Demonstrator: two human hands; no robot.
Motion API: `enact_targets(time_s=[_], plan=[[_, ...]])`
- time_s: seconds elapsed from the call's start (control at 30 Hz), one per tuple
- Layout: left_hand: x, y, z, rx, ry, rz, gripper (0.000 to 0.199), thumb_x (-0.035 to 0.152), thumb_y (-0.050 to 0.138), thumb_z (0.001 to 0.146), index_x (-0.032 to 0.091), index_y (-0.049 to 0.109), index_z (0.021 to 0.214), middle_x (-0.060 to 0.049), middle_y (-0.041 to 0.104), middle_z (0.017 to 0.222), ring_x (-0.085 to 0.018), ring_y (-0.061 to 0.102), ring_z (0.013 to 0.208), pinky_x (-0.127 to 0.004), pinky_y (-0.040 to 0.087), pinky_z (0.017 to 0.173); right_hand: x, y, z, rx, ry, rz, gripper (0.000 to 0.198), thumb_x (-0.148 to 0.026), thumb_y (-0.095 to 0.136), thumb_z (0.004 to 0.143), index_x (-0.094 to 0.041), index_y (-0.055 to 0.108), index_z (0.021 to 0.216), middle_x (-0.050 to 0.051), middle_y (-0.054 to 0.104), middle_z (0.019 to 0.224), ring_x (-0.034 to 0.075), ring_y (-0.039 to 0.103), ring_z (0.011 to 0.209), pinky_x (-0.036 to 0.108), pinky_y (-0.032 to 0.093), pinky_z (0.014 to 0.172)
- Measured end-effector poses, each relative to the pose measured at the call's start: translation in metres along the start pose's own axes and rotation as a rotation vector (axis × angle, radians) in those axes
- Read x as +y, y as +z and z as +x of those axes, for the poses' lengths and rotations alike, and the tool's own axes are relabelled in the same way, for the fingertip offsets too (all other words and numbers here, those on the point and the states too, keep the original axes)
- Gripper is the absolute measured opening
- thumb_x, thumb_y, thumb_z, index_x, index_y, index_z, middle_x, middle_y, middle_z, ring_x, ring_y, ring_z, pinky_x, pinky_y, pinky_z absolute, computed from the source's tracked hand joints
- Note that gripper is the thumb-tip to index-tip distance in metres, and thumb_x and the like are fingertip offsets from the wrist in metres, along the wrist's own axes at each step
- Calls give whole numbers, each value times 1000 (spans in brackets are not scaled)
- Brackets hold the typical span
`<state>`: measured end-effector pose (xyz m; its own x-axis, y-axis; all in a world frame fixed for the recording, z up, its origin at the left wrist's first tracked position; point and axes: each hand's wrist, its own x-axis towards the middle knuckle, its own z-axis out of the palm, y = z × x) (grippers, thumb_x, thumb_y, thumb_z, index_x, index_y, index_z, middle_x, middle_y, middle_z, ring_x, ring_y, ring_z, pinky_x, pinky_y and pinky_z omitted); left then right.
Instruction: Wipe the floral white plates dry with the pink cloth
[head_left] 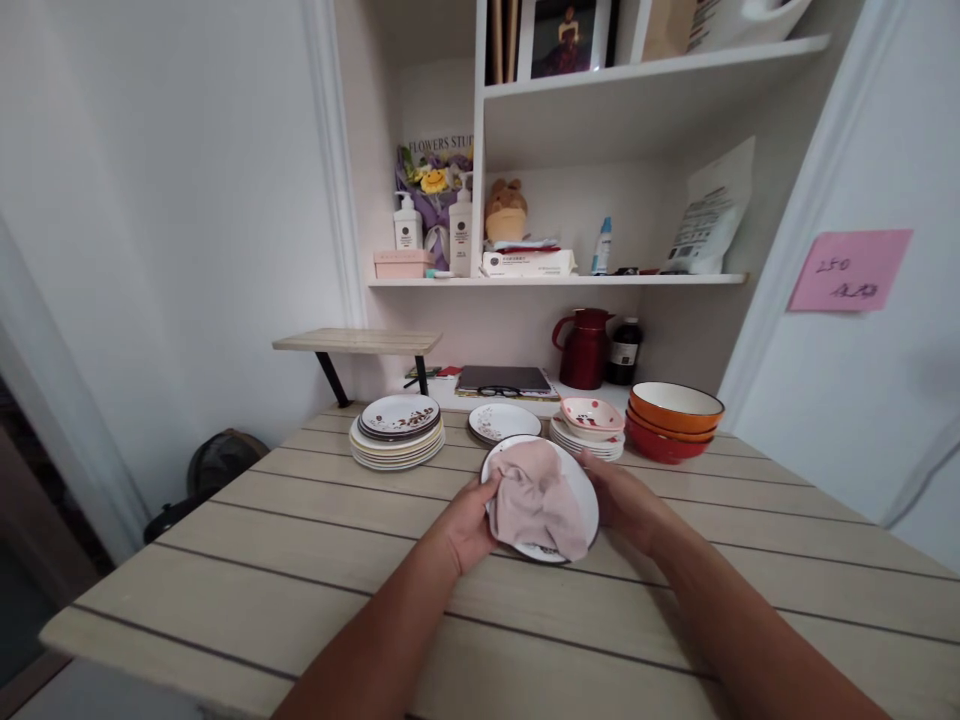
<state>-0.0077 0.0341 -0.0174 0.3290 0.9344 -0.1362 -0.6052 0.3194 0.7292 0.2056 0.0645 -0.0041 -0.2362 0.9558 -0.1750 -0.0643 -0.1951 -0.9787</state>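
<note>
While plate (583, 490) bears cloth (536, 500) | held between left fingers (490, 487), right fingers (589, 463) | both half-curled

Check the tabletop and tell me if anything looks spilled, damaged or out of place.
Nothing stands out as spilled, damaged or out of place. The pink cloth is crumpled on the plate between the left hand and right hand, but that looks like ordinary handling.

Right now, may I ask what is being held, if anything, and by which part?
The left hand and right hand hold a round, white, dark-rimmed plate by opposite edges; a crumpled pink cloth lies on it.
</note>
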Motion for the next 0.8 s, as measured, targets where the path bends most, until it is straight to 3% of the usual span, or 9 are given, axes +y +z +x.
enact_targets(time_s=[0.07,0.2,0.37,0.47,0.57,0.63,0.8], plan=[[0,1,-1,-4,2,16,44,35,71,78,17,63,117,-13,73,101,-25,69,92,-38,51,86,-4,12,-8,-116,27,53,59,-61,39,88,-16,55,121,16,64,127,28,63,113,42,49,95],[-1,2,-1,15,10,51,43,35,70,79,16,63,116,-12,74,98,-24,69,89,-38,52,83,-8,21,-16,-199,79,194,66,-66,38,86,-15,55,123,17,66,123,28,63,112,43,49,96],[-1,5,-1,66,38,113,44,40,70,77,14,63,113,-14,74,99,-24,70,87,-38,53,80,0,19,-12,-142,140,187,44,-33,54,80,-10,56,117,19,66,123,28,66,107,40,49,95],[1,5,1,134,100,165,47,43,71,76,16,63,113,-13,73,101,-25,69,90,-37,53,80,6,24,-6,-148,173,206,47,-29,50,78,-6,56,118,21,66,121,28,66,106,41,49,95],[10,0,4,206,217,214,51,39,72,76,24,57,122,-8,70,110,-21,65,101,-30,50,85,9,29,-1,-191,136,275,51,-32,49,80,-7,53,125,20,62,127,28,65,110,41,48,97],[18,-5,6,310,369,285,56,40,71,77,29,52,128,-5,67,113,-19,62,105,-26,48,87,9,31,2,-175,106,334,53,-35,48,84,-8,49,130,20,57,134,27,63,114,40,48,97],[35,-13,4,493,660,413,53,51,54,86,33,43,134,-6,55,127,-19,56,114,-31,45,94,3,34,2,-2,55,485,55,-39,41,91,-9,41,137,19,47,144,26,58,120,41,49,96]])
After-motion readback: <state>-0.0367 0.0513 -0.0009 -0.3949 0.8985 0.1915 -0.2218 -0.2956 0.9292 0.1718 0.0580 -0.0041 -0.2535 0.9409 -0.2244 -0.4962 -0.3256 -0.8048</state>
